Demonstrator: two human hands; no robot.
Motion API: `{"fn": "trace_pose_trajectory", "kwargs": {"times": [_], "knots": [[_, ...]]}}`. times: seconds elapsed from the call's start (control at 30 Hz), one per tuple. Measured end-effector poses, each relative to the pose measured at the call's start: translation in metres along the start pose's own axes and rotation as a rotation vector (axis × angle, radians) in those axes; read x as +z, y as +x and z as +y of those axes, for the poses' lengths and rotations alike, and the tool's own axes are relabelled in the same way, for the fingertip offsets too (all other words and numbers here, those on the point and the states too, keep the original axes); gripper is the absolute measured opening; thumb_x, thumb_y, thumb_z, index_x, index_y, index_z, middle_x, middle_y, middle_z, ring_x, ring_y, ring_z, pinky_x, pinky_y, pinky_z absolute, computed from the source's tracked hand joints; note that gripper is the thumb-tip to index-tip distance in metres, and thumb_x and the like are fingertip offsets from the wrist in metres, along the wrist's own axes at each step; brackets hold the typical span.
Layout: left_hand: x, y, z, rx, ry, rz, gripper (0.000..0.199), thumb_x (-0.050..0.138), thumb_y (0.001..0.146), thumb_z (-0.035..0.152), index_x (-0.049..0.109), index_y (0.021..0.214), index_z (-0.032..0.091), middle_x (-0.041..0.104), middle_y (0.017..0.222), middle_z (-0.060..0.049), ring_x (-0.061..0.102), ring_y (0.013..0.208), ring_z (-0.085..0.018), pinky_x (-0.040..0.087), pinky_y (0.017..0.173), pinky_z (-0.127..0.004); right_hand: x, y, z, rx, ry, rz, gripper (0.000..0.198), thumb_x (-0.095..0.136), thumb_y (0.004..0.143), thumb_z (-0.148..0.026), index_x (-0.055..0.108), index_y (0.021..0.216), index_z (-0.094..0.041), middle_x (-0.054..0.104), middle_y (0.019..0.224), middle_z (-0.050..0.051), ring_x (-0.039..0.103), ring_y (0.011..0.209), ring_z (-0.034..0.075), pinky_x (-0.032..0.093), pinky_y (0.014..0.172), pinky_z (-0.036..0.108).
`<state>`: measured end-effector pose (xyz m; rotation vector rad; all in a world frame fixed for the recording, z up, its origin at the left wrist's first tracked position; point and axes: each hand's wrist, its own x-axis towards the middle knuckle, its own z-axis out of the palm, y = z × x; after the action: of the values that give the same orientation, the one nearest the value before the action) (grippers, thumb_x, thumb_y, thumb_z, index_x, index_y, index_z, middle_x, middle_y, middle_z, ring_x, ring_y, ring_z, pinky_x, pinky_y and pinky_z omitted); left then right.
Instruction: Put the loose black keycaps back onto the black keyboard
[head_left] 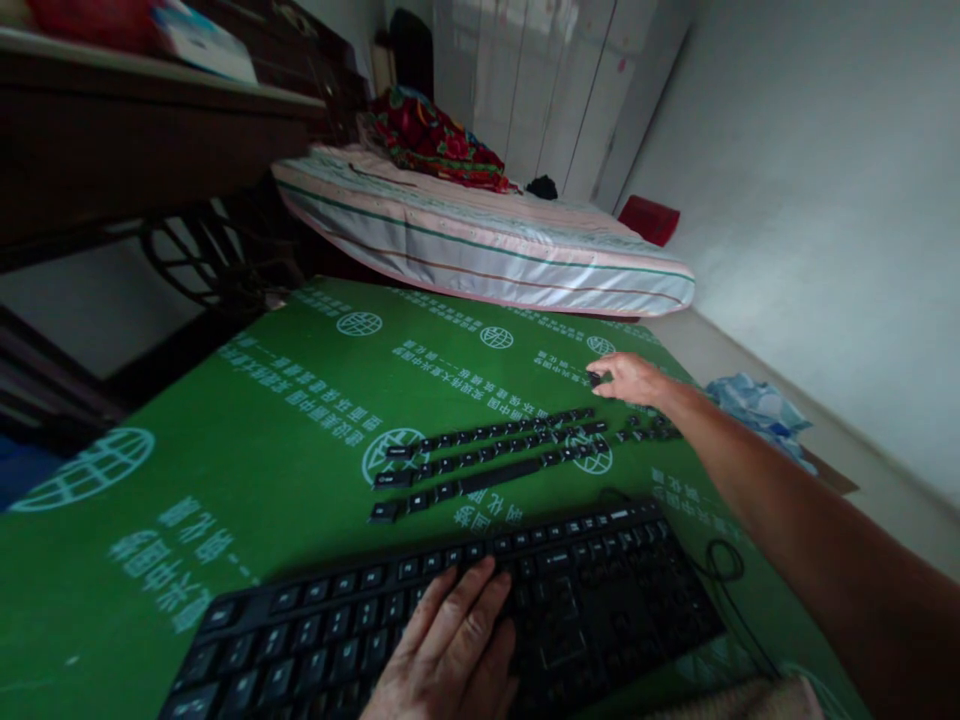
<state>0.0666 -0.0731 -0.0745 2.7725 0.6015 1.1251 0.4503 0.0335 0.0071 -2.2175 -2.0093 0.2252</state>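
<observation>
Plainly, it's partway: loose keycaps (499, 477) lie in rows on the green tabletop (225, 430), while the keyboard (559, 610) has keys at left and gaps at right. My right hand (630, 380) pinches a small black piece (595, 379) beyond them; my left hand (457, 640) lies open on the keyboard.

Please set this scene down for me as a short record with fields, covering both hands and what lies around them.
Surface: green board with pale printed writing and globe marks
Left hand: laid on the black keyboard
Right hand: pinching a small dark piece, apparently a keycap
Loose keycaps: rows beyond the keyboard, including a long bar
Background: striped mattress with a red patterned blanket
Unclear: whether the pinched piece touches the board
</observation>
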Motion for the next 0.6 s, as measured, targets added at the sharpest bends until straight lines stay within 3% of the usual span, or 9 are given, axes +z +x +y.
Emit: {"fn": "trace_pose_trajectory", "kwargs": {"times": [0.13,0.2,0.3,0.4,0.6], "knots": [[0.0,0.001,0.001,0.008,0.012,-0.003,0.018,0.049,0.089,0.026,0.066,0.094,0.02,0.063,0.12,-0.002,0.049,0.122,-0.018,0.027,0.113,-0.035,-0.005,-0.044,-0.031,-0.06,0.251,0.062,0.044,0.061,0.08,-0.029,0.057,0.123,-0.02,0.068,0.113,0.006,0.067,0.093,0.016,0.055,0.083,0.031],[-0.001,0.002,0.002,0.026,0.025,-0.004,0.021,0.046,0.091,0.026,0.066,0.095,0.02,0.062,0.121,-0.004,0.048,0.123,-0.019,0.027,0.112,-0.037,-0.001,-0.075,-0.051,-0.144,0.745,0.066,0.043,0.067,0.075,-0.032,0.063,0.116,-0.02,0.069,0.111,0.007,0.067,0.095,0.019,0.053,0.089,0.04],[-0.005,0.004,0.004,0.039,0.028,-0.003,0.023,0.044,0.092,0.026,0.066,0.094,0.018,0.063,0.119,-0.005,0.049,0.122,-0.021,0.03,0.11,-0.039,0.008,-0.119,-0.079,-0.18,1.155,0.056,0.043,0.074,0.069,-0.033,0.066,0.109,-0.021,0.07,0.108,0.008,0.066,0.1,0.023,0.048,0.095,0.047],[-0.014,0.009,0.006,0.086,0.04,-0.104,0.022,0.044,0.091,0.02,0.066,0.098,0.017,0.062,0.12,-0.005,0.05,0.121,-0.022,0.035,0.107,-0.041,0.015,-0.154,-0.102,-0.193,1.316,0.073,0.044,0.077,0.067,-0.037,0.067,0.107,-0.021,0.071,0.105,0.009,0.067,0.097,0.023,0.047,0.095,0.049],[-0.037,0.023,0.011,0.162,-0.039,-0.089,0.022,0.047,0.09,0.014,0.065,0.102,0.013,0.064,0.115,-0.009,0.054,0.115,-0.024,0.044,0.101,-0.042,0.022,-0.196,-0.129,-0.201,1.42,0.018,0.042,0.076,0.067,-0.039,0.068,0.105,-0.021,0.071,0.104,0.009,0.066,0.097,0.024,0.048,0.093,0.048]]}}
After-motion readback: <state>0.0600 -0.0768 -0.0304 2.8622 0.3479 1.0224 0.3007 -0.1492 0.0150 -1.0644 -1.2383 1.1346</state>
